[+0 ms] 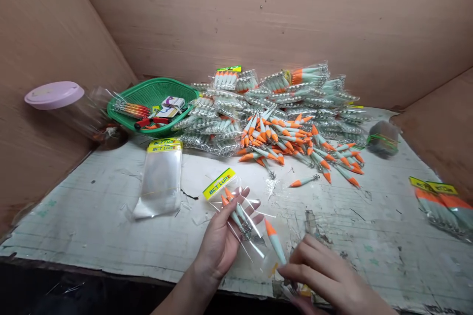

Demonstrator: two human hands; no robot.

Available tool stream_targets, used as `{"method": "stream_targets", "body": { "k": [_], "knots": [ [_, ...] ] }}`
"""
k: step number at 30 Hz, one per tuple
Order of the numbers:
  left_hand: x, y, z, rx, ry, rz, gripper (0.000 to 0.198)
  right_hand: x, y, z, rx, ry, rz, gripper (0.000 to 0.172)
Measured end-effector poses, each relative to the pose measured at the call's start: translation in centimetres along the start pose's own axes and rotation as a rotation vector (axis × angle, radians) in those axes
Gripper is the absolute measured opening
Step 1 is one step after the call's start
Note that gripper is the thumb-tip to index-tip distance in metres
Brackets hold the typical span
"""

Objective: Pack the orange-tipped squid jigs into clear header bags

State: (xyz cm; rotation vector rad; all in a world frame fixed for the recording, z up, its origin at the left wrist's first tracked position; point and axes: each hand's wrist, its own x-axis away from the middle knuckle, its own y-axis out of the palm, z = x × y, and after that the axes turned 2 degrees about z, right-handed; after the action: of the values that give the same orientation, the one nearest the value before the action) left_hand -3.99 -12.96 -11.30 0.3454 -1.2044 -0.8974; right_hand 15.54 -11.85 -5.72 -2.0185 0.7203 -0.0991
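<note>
Viewing remotely, I found the left hand (224,238) cupped under a clear glossy plastic bag with yellow header card (257,248), its thumb pressing two pale spindle-shaped orange-tipped lures (240,215) down, apparently for steadiness; inside or atop, I could not tell. The right hand (325,267) pinched a matching smooth lure (276,242) low, probably keeping its tip unobstructed. Loose orange-and-pale lures (286,133) lay heaped behind on the scuffed white tabletop (111,226), seemingly for easy reach.

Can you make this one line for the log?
left hand: holds clear plastic yellow-topped bag, orange-and-pale tapered lures; right hand: holds another such lure; behind: loose lure pile, oval green mesh basket
</note>
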Motion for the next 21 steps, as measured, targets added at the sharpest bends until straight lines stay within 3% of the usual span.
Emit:
{"method": "stream_targets", "body": {
  "k": [5, 9, 13, 17, 19, 21],
  "knots": [
    [0.6, 0.0, -0.7, 0.004, -0.092, -0.043, 0.034, -0.9, 3.7, 1.3, 0.236, -0.069, 0.307, 0.037],
    [0.6, -0.2, -0.7, 0.007, -0.106, -0.070, 0.035, -0.2, 5.2, 2.2, 0.258, -0.066, 0.428, 0.040],
    [0.7, -0.4, -0.8, 0.028, -0.158, -0.114, 0.037, -0.2, 6.0, 1.4, 0.241, -0.043, 0.527, 0.046],
    [0.7, -0.7, -0.8, 0.060, -0.153, -0.128, 0.045, -0.5, 4.6, 1.4, 0.077, 0.004, 0.593, 0.042],
    [0.6, -0.7, -0.5, 0.062, -0.115, -0.108, 0.048, -0.3, 3.0, 3.6, 0.101, 0.162, 0.674, 0.034],
    [0.6, -0.7, -0.2, 0.050, -0.104, -0.075, 0.048, 0.3, 1.3, 7.4, 0.314, 0.287, 0.631, 0.022]
  ]
}}
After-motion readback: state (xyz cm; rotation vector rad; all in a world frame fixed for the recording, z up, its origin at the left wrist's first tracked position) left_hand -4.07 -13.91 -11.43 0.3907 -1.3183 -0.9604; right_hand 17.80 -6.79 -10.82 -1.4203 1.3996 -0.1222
